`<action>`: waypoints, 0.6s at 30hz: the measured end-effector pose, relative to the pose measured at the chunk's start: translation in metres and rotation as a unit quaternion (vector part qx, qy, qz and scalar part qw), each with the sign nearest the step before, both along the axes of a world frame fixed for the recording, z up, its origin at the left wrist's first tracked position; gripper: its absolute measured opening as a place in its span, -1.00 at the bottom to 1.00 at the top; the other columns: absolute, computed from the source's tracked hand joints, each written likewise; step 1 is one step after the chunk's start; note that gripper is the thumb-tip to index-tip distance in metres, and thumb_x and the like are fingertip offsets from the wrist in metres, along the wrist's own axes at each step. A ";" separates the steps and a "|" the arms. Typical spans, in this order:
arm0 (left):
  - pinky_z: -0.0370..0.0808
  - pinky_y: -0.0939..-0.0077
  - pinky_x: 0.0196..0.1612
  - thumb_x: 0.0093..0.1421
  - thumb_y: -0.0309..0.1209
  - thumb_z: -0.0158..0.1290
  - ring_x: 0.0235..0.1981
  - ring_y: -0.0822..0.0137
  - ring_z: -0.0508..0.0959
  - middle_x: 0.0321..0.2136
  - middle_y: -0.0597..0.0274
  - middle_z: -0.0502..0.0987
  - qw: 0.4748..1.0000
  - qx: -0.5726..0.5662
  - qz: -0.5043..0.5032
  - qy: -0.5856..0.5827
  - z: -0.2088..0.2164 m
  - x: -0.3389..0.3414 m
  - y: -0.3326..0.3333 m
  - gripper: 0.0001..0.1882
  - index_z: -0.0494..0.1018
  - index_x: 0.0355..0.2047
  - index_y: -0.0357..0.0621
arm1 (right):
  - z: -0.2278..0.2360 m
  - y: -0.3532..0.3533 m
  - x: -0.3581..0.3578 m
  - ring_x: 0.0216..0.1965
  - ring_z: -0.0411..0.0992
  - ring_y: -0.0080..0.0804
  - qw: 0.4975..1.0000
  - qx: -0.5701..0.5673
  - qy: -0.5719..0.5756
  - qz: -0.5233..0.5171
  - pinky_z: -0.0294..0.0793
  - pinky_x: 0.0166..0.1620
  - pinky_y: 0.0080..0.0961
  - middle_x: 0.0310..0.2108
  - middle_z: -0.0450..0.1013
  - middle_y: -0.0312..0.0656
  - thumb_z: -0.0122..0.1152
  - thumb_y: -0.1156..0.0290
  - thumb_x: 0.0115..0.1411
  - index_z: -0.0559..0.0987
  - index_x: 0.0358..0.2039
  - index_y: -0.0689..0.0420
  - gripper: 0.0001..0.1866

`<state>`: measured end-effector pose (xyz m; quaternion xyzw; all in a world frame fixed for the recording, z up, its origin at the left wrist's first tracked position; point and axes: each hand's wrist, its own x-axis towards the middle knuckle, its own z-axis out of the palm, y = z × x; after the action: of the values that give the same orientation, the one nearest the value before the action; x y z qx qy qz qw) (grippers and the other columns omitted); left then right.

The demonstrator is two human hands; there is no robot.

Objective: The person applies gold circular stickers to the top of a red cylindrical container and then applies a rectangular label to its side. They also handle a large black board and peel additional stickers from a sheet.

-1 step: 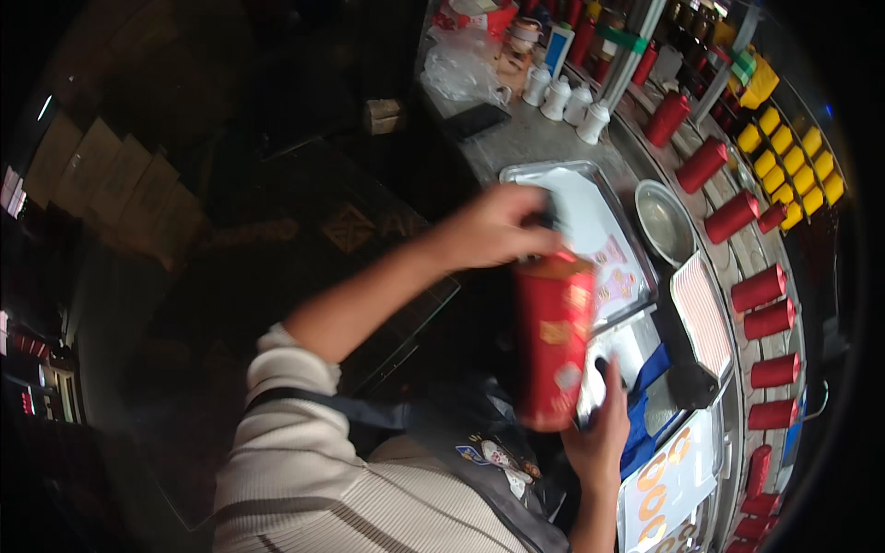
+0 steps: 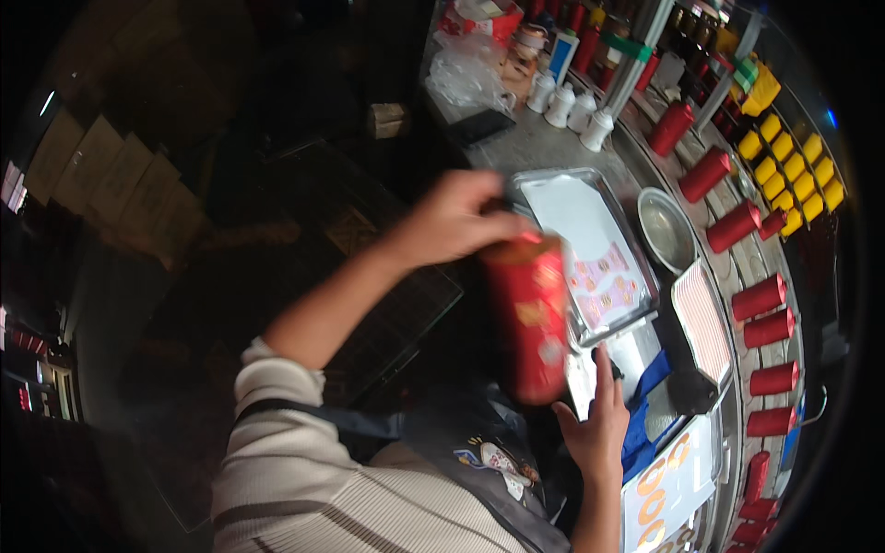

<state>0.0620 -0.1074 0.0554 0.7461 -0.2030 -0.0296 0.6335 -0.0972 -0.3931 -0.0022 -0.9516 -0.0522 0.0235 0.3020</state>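
Note:
A red tube-shaped package with gold print point(image 2: 530, 318), blurred by motion, hangs upright from my left hand point(image 2: 461, 221). The fingers of that hand are closed on its upper end. My right hand point(image 2: 597, 429) is just to the right of the package's lower end, apart from it. Its fingers are spread and hold nothing I can see. A small dark thing beside the forefinger is too unclear to name. Beyond both hands lies a metal tray point(image 2: 597, 189), with a white sheet and pink-purple printed pieces point(image 2: 604, 281) in it.
Near my right forearm, orange and brown rings point(image 2: 652, 498) lie on a white sheet beside a blue cloth point(image 2: 639, 442). Farther off are a metal bowl point(image 2: 666, 230), a box with striped paper point(image 2: 701, 327), white bottles point(image 2: 559, 106) and red cylinders point(image 2: 733, 227) along the counter.
My left hand has moved left with the red package, away from my right hand. The fingers of my right hand have spread. More of the tray's printed pieces shows.

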 end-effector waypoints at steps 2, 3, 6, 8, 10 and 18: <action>0.50 0.56 -0.31 0.12 -0.40 0.27 -0.39 0.57 0.53 -0.46 0.31 0.61 0.980 0.055 0.150 -0.118 0.010 -0.003 0.081 -0.85 0.57 -0.38 -0.21 | 0.002 0.012 0.019 -0.15 0.47 0.24 0.998 0.054 0.018 0.029 0.52 -0.19 -0.14 0.02 0.44 0.16 0.43 0.55 -0.13 0.18 0.38 -0.02 0.02; 0.49 0.56 -0.32 0.13 -0.39 0.26 -0.40 0.57 0.53 -0.45 0.30 0.62 0.950 0.139 0.243 -0.140 0.015 -0.002 0.116 -0.84 0.56 -0.40 -0.21 | 0.011 0.015 0.022 -0.11 0.50 0.09 0.994 0.090 0.068 0.010 0.52 -0.18 -0.25 0.03 0.46 0.10 0.41 0.58 -0.13 0.20 0.37 0.01 -0.01; 0.46 0.23 -0.34 0.11 -0.27 0.23 -0.44 0.07 0.53 -0.51 0.06 0.50 0.786 0.361 0.418 -0.278 -0.004 0.047 0.209 -0.73 0.45 -0.47 -0.22 | 0.005 -0.003 0.000 -0.20 0.50 -0.25 0.993 0.096 0.048 -0.048 0.47 -0.27 -0.46 0.05 0.46 0.03 0.37 0.63 -0.12 0.24 0.35 0.09 -0.05; 0.46 0.07 -0.23 0.11 -0.27 0.20 -0.31 -0.09 0.54 -0.43 -0.01 0.54 0.673 0.456 0.483 -0.325 -0.021 0.079 0.277 -0.74 0.44 -0.43 -0.20 | 0.009 -0.006 -0.011 -0.35 0.45 -0.48 0.983 0.122 0.068 -0.117 0.40 -0.37 -0.61 0.05 0.47 -0.02 0.33 0.64 -0.09 0.27 0.33 0.13 -0.10; 0.47 0.03 -0.23 0.11 -0.24 0.20 -0.29 -0.12 0.55 -0.40 -0.03 0.56 0.632 0.475 0.541 -0.287 -0.047 0.112 0.341 -0.73 0.46 -0.40 -0.19 | 0.002 -0.022 -0.025 -0.54 0.26 -0.69 0.972 0.138 0.061 -0.178 0.26 -0.49 -0.72 0.15 0.41 -0.05 0.27 0.71 -0.13 0.27 0.34 0.13 -0.08; 0.53 0.13 -0.06 0.24 -0.24 0.12 -0.08 0.01 0.60 -0.18 -0.02 0.62 0.634 0.515 0.576 -0.032 -0.089 0.168 0.405 -0.65 0.52 -0.02 -0.12 | -0.022 -0.095 -0.064 -0.60 0.11 -0.78 0.960 0.096 -0.005 -0.262 0.14 -0.55 -0.79 0.27 0.30 -0.02 0.17 0.77 -0.08 0.27 0.33 0.16 -0.14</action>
<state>0.2297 0.2973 -0.0335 0.9169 0.2960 0.2662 0.0282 -0.1613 -0.4879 -0.0244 -0.8984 0.1958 -0.0662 0.3876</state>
